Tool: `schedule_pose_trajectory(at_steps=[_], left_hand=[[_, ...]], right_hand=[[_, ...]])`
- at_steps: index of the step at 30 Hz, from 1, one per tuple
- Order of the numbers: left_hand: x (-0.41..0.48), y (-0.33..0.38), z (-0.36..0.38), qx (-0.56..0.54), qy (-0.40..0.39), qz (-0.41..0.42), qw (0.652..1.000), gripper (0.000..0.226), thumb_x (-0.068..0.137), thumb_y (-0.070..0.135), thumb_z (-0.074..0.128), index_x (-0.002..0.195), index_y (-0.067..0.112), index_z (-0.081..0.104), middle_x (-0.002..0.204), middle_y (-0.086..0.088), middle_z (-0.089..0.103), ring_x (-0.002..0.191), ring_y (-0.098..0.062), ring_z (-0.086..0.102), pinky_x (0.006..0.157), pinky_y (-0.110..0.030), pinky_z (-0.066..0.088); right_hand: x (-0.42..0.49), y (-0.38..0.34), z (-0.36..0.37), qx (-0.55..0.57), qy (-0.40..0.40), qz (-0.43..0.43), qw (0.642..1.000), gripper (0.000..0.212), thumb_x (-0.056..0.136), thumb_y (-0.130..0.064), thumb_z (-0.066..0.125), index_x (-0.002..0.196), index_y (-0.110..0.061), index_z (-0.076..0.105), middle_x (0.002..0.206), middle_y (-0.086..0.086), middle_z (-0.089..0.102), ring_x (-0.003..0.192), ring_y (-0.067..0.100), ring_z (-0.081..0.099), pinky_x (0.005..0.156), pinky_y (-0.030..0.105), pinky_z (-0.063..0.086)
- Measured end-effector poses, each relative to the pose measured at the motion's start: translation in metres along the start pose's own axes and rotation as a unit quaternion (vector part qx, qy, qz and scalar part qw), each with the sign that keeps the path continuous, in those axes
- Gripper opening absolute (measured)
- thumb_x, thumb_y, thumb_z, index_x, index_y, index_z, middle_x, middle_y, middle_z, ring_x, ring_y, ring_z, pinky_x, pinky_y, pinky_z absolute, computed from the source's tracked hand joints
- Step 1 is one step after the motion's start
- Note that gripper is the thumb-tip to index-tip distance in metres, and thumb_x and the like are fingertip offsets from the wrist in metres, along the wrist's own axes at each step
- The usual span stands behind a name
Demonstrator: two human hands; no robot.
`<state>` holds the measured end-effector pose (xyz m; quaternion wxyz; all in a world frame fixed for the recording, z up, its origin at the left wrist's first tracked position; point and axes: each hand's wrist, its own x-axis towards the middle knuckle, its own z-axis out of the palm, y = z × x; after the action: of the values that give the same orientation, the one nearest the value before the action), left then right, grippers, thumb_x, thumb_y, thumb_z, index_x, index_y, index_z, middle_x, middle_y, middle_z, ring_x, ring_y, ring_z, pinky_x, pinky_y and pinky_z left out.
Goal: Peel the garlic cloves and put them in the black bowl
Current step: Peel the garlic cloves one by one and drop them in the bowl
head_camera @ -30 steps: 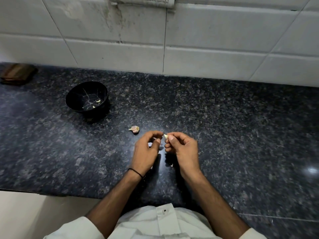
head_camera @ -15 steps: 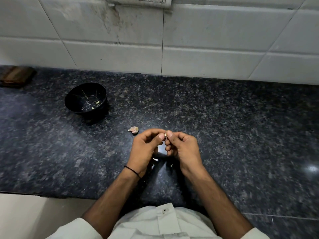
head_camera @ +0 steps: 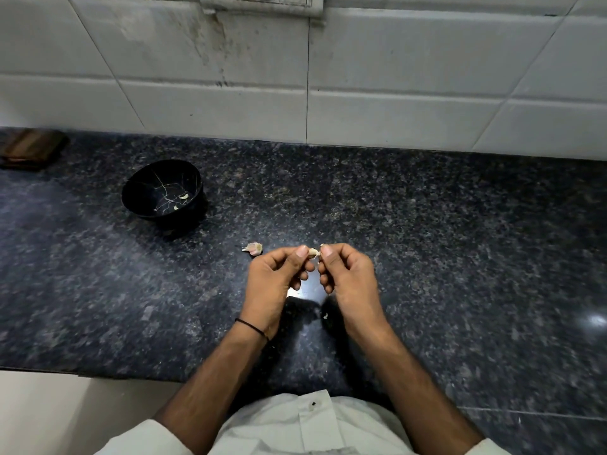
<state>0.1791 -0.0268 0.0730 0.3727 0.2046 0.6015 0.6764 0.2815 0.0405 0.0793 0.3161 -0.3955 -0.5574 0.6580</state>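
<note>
Both hands meet above the middle of the dark granite counter [head_camera: 427, 244]. My left hand [head_camera: 274, 284] pinches a small pale garlic clove [head_camera: 313, 252] between thumb and forefinger. My right hand [head_camera: 348, 280] pinches the clove's other end, where a bit of skin sticks out. An unpeeled clove [head_camera: 253, 248] lies on the counter just left of my left hand. The black bowl [head_camera: 131, 195] stands further back to the left, with a few pale garlic pieces [head_camera: 184, 196] and thin light streaks inside.
A white tiled wall runs along the back of the counter, with a switch plate [head_camera: 262, 1] at the top. A brown wooden object [head_camera: 31, 147] lies at the far left. A scrap of peel [head_camera: 325, 316] lies below my right hand. The counter's front edge is near my body.
The hands have drawn slightly apart, so more of the clove shows between the fingertips. The bowl and the loose clove have not moved on the counter.
</note>
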Motion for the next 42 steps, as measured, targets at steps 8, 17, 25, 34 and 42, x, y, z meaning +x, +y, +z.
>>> schedule_pose_trajectory(at_steps=[8,17,25,34,42], left_hand=[[-0.001,0.002,0.001,0.037,0.009,0.002,0.999,0.025,0.096,0.018,0.063,0.094,-0.005,0.071,0.068,-0.004,0.065,0.059,-0.009,0.051,0.053,-0.02,0.04],[0.003,0.002,0.003,0.028,0.018,-0.027,0.999,0.019,0.095,0.014,0.064,0.089,-0.003,0.07,0.069,-0.002,0.066,0.061,-0.007,0.053,0.054,-0.018,0.041],[0.003,-0.002,0.0,-0.014,0.016,-0.111,0.994,0.019,0.098,0.016,0.058,0.092,0.003,0.07,0.067,0.001,0.066,0.058,-0.006,0.051,0.051,-0.016,0.037],[0.002,-0.004,-0.007,0.045,0.023,-0.058,0.997,0.018,0.094,0.02,0.065,0.088,0.004,0.071,0.071,0.0,0.066,0.063,-0.006,0.054,0.055,-0.016,0.041],[0.003,-0.007,-0.009,0.056,0.03,-0.053,0.997,0.013,0.094,0.01,0.064,0.089,0.0,0.07,0.066,0.0,0.065,0.056,-0.003,0.052,0.054,-0.015,0.043]], right_hand=[[0.002,-0.001,-0.007,-0.075,0.012,-0.063,0.995,0.014,0.1,-0.01,0.055,0.099,-0.02,0.063,0.088,-0.005,0.065,0.077,0.007,0.06,0.072,0.03,0.053],[0.003,0.005,-0.005,-0.052,-0.011,-0.045,0.998,0.003,0.096,-0.012,0.066,0.097,-0.014,0.067,0.089,0.002,0.072,0.077,0.012,0.065,0.071,0.028,0.055],[0.007,0.011,0.001,-0.054,0.008,-0.021,0.998,0.007,0.096,-0.006,0.064,0.091,-0.01,0.067,0.077,0.0,0.07,0.068,0.01,0.062,0.065,0.03,0.055],[0.007,0.012,0.005,-0.038,0.012,0.009,0.999,0.006,0.097,-0.009,0.064,0.093,-0.007,0.068,0.073,0.003,0.07,0.062,0.013,0.062,0.062,0.032,0.055],[0.009,0.014,0.006,-0.021,-0.015,0.043,0.999,0.015,0.1,-0.012,0.059,0.087,-0.011,0.065,0.068,0.002,0.067,0.058,0.012,0.057,0.054,0.026,0.049]])
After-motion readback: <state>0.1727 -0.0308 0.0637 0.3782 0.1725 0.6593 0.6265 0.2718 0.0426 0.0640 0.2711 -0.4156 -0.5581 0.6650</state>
